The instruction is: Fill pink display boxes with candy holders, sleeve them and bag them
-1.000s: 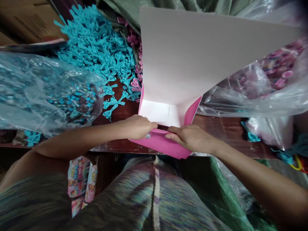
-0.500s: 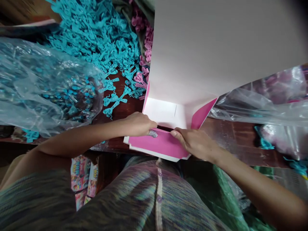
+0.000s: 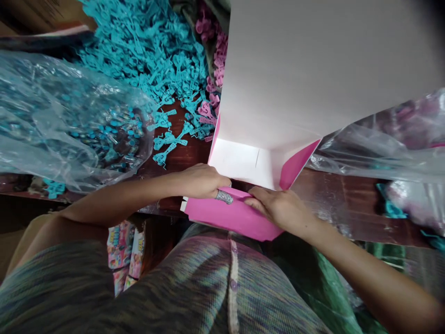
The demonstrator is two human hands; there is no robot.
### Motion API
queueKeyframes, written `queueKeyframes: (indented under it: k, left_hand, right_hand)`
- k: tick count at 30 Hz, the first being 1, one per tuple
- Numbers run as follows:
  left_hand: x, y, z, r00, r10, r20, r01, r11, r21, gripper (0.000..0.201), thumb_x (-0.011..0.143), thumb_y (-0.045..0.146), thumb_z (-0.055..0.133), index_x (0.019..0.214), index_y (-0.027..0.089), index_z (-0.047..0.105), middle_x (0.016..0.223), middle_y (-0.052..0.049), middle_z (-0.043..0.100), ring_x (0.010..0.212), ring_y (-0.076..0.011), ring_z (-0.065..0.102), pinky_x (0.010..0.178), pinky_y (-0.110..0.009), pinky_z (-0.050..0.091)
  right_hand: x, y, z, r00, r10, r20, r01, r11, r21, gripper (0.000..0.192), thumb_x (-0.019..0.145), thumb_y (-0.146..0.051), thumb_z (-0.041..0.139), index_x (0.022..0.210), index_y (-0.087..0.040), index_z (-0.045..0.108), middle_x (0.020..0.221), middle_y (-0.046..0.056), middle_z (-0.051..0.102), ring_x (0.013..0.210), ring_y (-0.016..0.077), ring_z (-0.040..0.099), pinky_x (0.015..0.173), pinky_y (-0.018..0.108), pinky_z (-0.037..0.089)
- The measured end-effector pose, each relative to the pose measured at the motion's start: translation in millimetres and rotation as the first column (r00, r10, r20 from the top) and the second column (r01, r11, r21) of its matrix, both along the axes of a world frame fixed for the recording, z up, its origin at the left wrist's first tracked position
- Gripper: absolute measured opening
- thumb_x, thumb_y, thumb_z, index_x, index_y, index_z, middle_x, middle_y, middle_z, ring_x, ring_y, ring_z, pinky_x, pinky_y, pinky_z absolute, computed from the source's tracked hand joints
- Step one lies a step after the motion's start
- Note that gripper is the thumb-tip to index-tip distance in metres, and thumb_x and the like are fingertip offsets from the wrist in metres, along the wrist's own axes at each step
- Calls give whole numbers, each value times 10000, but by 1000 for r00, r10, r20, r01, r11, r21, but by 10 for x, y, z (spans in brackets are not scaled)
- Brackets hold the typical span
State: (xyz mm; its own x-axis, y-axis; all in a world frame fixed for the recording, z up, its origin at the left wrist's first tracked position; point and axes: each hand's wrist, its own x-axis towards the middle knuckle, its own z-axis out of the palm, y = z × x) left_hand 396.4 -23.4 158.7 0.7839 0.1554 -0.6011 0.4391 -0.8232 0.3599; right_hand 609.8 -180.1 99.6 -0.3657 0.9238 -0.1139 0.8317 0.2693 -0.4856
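Note:
A large folding cardboard box, white inside and pink outside, stands unfolded in front of me with its tall white panel leaning up and away. Its pink front flap slants toward my body over the table edge. My left hand grips the flap's upper edge at its left part, fingers curled; a silvery patterned ring or band shows on a finger. My right hand pinches the same flap farther right, thumb on the pink face and fingers behind it. A dark gap shows between flap and box floor.
A heap of turquoise plastic pieces lies at the back left, with pink pieces beside it. A clear bag of small blue-capped items rests on the left. More clear bags lie right. Printed packets sit below the table.
The pink flap has tilted, so its white lower edging shows less and its pink face more. Both hands keep hold of it. The whole view has shifted slightly.

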Motion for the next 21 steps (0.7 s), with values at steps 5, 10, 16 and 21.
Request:
queueKeyframes:
  k: [5, 10, 16, 21]
  left_hand:
    - [-76, -15, 85, 992, 24, 122, -37, 993, 109, 237, 1016, 342, 668, 1194, 213, 756, 1002, -106, 811, 950, -276, 767, 783, -344, 506]
    - [-481, -44, -37, 442, 489, 752, -631, 766, -128, 822, 858, 628, 825, 1511, 228, 528, 1517, -171, 620, 1456, -348, 559, 1213, -508, 443]
    - [-521, -24, -583, 98, 923, 372, -585, 356, -729, 568, 856, 575, 794, 1190, 184, 555, 1268, -132, 735, 1135, -267, 742, 964, -405, 629]
    - [-270, 169, -466, 253, 935, 248, -446, 340, -828, 559, 767, 471, 905, 1111, 178, 575, 1101, -88, 770, 990, -259, 781, 839, -375, 656]
  right_hand:
    - [22, -31, -100, 980, -80, 181, 42, 978, 206, 537, 1162, -485, 325, 1011, -174, 736, 779, 80, 767, 615, 170, 651, 521, 320, 259]
    - [63, -153, -206, 881, -464, -90, 471, 852, 228, 679, 1126, -651, 217, 1002, -187, 696, 790, 92, 758, 632, 195, 699, 535, 292, 377]
    - [8, -48, -287, 682, -506, -528, 515, 845, -145, 524, 1075, -668, 430, 1201, -210, 651, 1036, 105, 779, 860, 227, 755, 720, 347, 600]
    - [210, 426, -186, 545, -385, -745, 386, 904, -185, 549, 999, -623, 627, 1392, -245, 571, 1298, 123, 723, 1080, 228, 727, 822, 379, 644]
